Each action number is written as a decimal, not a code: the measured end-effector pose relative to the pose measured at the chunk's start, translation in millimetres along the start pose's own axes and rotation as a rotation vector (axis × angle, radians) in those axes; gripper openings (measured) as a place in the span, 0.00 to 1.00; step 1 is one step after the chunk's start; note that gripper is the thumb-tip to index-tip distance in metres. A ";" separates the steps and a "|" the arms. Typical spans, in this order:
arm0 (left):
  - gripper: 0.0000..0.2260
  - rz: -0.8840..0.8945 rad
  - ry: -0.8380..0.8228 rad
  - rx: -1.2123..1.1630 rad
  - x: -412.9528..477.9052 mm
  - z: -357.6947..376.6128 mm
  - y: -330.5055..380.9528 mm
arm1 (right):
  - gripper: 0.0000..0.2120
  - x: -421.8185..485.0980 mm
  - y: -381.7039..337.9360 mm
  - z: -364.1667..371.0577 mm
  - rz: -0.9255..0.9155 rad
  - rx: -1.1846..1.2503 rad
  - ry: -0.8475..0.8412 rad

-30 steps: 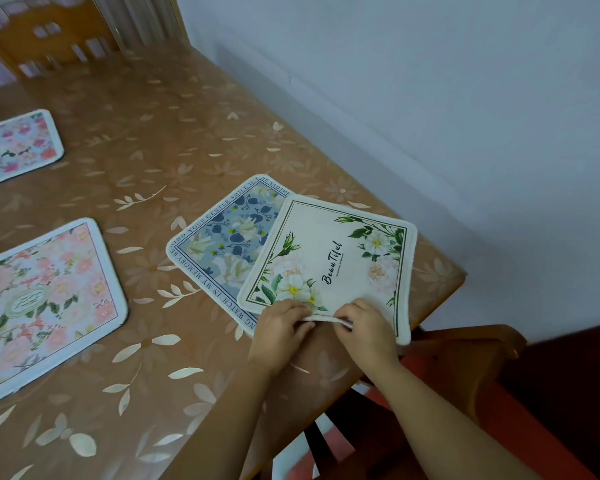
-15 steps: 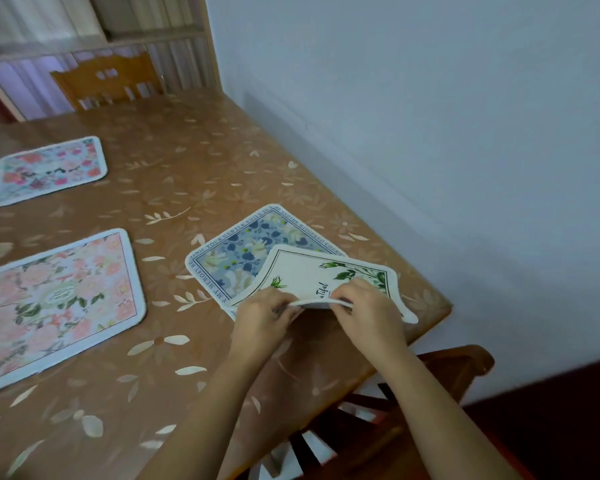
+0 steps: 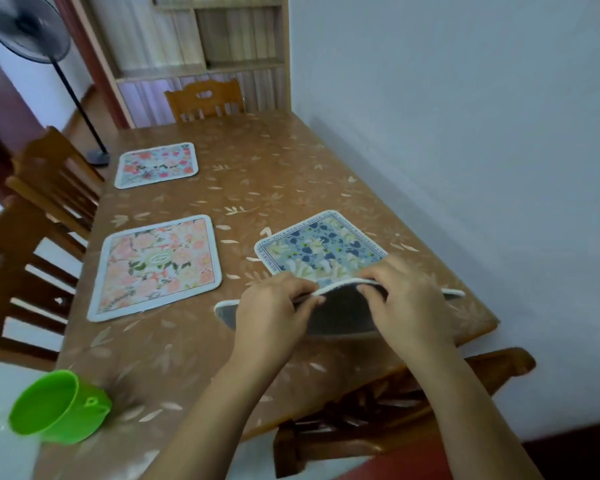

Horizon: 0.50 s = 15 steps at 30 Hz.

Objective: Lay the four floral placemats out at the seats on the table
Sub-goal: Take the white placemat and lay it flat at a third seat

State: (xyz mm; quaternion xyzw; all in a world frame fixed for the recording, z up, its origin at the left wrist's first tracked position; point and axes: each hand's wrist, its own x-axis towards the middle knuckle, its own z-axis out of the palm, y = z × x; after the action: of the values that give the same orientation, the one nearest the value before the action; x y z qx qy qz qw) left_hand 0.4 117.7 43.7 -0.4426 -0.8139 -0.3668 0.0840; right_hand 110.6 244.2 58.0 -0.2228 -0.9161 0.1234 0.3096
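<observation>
My left hand (image 3: 274,306) and my right hand (image 3: 402,299) both pinch the near edge of the white floral placemat (image 3: 340,313), which is lifted off the table so that its dark grey underside faces me. Behind it the blue floral placemat (image 3: 323,247) lies flat and skewed near the wall side. A pink floral placemat (image 3: 156,268) lies at the left seat. Another pink floral placemat (image 3: 156,164) lies farther back on the left.
The brown leaf-patterned table (image 3: 257,174) runs along the wall on the right. Wooden chairs stand at the left (image 3: 32,258), the far end (image 3: 205,98) and below my arms (image 3: 395,403). A green plastic cup (image 3: 59,407) sits at the near left. A standing fan (image 3: 28,26) is at the back left.
Both hands have lifted the white placemat's near edge higher, tipping it up so its printed face turned away and the grey back shows. The view has risen to take in the whole table.
</observation>
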 end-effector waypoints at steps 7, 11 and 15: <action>0.04 -0.215 -0.001 -0.040 -74.4 -79.6 -9.7 | 0.06 -40.2 -76.2 -3.3 -0.072 0.151 -0.109; 0.04 -0.339 0.054 -0.040 -128.8 -126.3 -26.0 | 0.06 -70.0 -133.3 2.3 -0.162 0.193 -0.176; 0.02 -0.428 0.098 -0.072 -189.2 -171.9 -42.4 | 0.05 -100.0 -192.0 7.7 -0.263 0.243 -0.273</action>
State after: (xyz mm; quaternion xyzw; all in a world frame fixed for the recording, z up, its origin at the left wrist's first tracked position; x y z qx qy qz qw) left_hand 47.3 -136.7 57.4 -0.2443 -0.8707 -0.4261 0.0276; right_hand 113.0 27.9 70.7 -0.0437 -0.9492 0.2204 0.2204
